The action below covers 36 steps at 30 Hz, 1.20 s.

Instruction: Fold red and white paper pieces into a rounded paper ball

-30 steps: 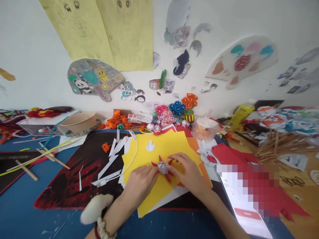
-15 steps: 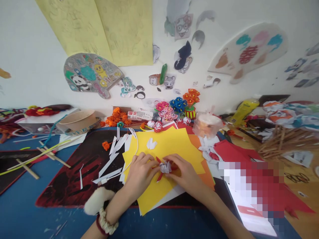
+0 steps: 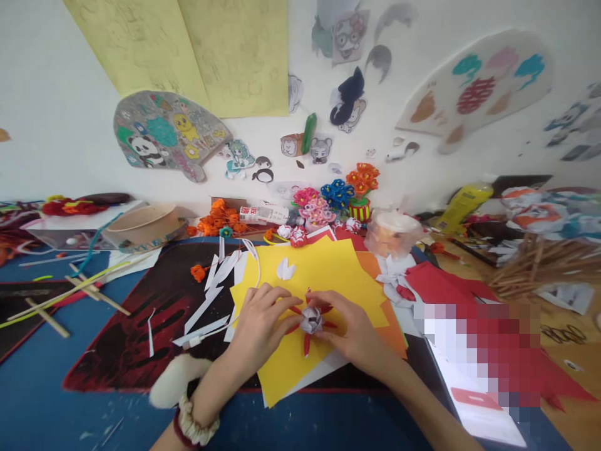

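Between my two hands is a folded paper flower [image 3: 311, 319] with a pale grey-white centre and red points spreading out around it. My left hand [image 3: 265, 319] pinches its left side with thumb and fingers. On the right side, my right hand [image 3: 345, 322] has fingers closed on it at the top and thumb side below. The flower is just over a yellow paper sheet [image 3: 328, 263]. A small white folded paper piece [image 3: 286, 269] lies on that sheet beyond my hands.
White paper strips [image 3: 206, 310] lie on the dark mat at left, near a white cable. Red paper [image 3: 451, 282] and a pixelated bright screen [image 3: 483, 401] are at right. Craft flowers [image 3: 338, 195], a glue tube [image 3: 265, 215] and a wrapped cup [image 3: 394, 228] stand along the wall.
The paper flower has turned, so its centre now faces up towards me and more red points show around it. My hands stay nearly in place; the view has shifted slightly.
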Tool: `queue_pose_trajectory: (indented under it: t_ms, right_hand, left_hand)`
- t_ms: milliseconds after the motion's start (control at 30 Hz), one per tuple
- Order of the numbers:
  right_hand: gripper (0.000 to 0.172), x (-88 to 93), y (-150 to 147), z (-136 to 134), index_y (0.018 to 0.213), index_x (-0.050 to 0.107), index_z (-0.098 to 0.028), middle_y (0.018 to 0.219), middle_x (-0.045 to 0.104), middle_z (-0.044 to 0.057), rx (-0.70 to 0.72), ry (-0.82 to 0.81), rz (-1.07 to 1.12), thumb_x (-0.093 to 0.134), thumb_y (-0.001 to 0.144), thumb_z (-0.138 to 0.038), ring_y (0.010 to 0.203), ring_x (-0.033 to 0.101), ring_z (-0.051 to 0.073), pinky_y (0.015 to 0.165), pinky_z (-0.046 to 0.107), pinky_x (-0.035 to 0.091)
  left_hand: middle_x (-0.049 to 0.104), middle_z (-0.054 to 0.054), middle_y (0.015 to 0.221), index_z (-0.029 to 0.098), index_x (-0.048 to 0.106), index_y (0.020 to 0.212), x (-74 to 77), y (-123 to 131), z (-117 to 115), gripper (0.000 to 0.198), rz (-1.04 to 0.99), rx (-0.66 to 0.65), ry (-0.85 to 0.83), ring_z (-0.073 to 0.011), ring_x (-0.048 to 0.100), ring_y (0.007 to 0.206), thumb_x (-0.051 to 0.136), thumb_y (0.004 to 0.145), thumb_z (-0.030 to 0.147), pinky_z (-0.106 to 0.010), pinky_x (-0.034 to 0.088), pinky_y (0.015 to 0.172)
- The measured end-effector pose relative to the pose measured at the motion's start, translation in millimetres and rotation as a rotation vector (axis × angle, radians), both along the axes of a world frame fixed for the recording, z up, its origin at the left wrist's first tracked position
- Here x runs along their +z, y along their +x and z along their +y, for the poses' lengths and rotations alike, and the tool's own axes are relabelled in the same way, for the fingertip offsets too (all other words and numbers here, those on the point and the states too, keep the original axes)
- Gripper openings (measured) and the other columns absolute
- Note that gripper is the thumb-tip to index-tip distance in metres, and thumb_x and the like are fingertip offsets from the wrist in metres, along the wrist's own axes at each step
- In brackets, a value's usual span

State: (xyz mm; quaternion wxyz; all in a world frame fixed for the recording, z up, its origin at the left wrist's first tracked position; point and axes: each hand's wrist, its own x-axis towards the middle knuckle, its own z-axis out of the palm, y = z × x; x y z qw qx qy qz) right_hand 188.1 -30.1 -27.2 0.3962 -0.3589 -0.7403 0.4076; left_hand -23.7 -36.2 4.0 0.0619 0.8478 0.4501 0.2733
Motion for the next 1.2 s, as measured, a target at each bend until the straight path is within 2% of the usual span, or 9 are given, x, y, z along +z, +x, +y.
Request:
queue_pose_trajectory:
  t_ms: [100,233,367,433,500,633,700,933,1200]
  right_hand:
    - [0.042,3.2,0.9,-1.9,0.124,0.057,-0.027,0.111,0.067,0.005,0.002,0.024,-0.011,0.069,0.083,-0.02,0.1,0.065,0.02,0.091,0.038,0.053]
    - [0.044,8.0,6.1,-1.7,0.121,0.06,-0.028,0.112,0.068,0.005,0.032,-0.015,0.006,0.075,0.079,-0.026,0.1,0.065,0.021,0.09,0.039,0.054]
    - [0.049,10.0,13.8,4.6,0.121,0.062,-0.027,0.106,0.07,0.006,0.118,-0.166,0.189,0.076,0.077,-0.045,0.097,0.066,0.022,0.087,0.038,0.054]
    - [0.042,9.8,16.7,8.8,0.12,0.063,-0.026,0.105,0.069,0.008,0.04,-0.259,0.294,0.063,0.087,-0.052,0.094,0.067,0.021,0.085,0.037,0.055]
    - [0.04,9.4,17.4,11.7,0.12,0.064,-0.025,0.107,0.068,0.008,0.004,-0.347,0.314,0.06,0.089,-0.051,0.094,0.067,0.02,0.084,0.036,0.055]
    - [0.033,8.1,12.4,11.6,0.099,0.072,-0.02,0.09,0.071,0.004,0.167,-0.513,0.293,0.076,0.076,-0.044,0.084,0.066,0.017,0.073,0.029,0.055]
    - [0.028,6.8,8.3,10.1,0.084,0.071,-0.018,0.078,0.069,0.001,0.164,-0.554,0.343,0.081,0.071,-0.041,0.07,0.064,0.014,0.064,0.025,0.053]
    - [0.036,4.6,0.7,10.0,0.064,0.066,-0.017,0.058,0.062,-0.002,0.007,-0.553,0.458,0.088,0.057,-0.045,0.051,0.054,0.01,0.051,0.023,0.045]
    - [0.031,0.1,0.4,10.1,0.062,0.066,-0.019,0.058,0.062,-0.001,-0.069,-0.453,0.489,0.085,0.06,-0.043,0.052,0.053,0.012,0.05,0.024,0.043]
  left_hand:
    - [0.072,-0.002,0.094,0.024,0.069,0.098,3.3,2.1,-1.8,0.012,0.017,-0.055,0.037,-0.0198,0.056,0.081,0.059,0.094,0.027,-0.035,0.032,0.069]
    - [0.073,-0.002,0.087,0.021,0.067,0.099,8.5,3.0,-3.6,0.021,0.091,-0.089,0.136,-0.0178,0.056,0.076,0.047,0.099,0.024,-0.035,0.03,0.068]
    - [0.073,-0.002,0.081,0.02,0.066,0.097,13.4,4.3,-6.7,0.025,0.161,-0.12,0.21,-0.0166,0.056,0.073,0.041,0.101,0.019,-0.035,0.028,0.067]
    - [0.073,-0.001,0.082,0.021,0.066,0.095,15.7,5.3,-8.1,0.025,0.117,-0.141,0.2,-0.0158,0.057,0.073,0.042,0.101,0.02,-0.035,0.028,0.067]
    - [0.075,0.0,0.085,0.022,0.066,0.096,17.1,6.3,-8.9,0.024,0.065,-0.163,0.185,-0.0153,0.057,0.073,0.043,0.101,0.021,-0.034,0.029,0.068]
    - [0.076,0.002,0.088,0.024,0.067,0.099,16.6,8.5,-8.7,0.019,0.009,-0.194,0.17,-0.0149,0.058,0.074,0.049,0.098,0.021,-0.035,0.03,0.068]
    - [0.075,0.003,0.084,0.025,0.067,0.096,16.1,9.8,-8.1,0.018,-0.003,-0.214,0.15,-0.0145,0.057,0.073,0.051,0.097,0.019,-0.035,0.029,0.068]
    - [0.072,0.001,0.077,0.023,0.068,0.091,21.5,11.8,-10.3,0.022,0.056,-0.191,0.152,-0.0162,0.053,0.073,0.047,0.098,0.021,-0.036,0.028,0.068]
    - [0.069,0.0,0.074,0.021,0.067,0.091,30.1,11.6,-15.8,0.019,0.1,-0.199,0.109,-0.0189,0.048,0.073,0.049,0.097,0.019,-0.037,0.026,0.066]
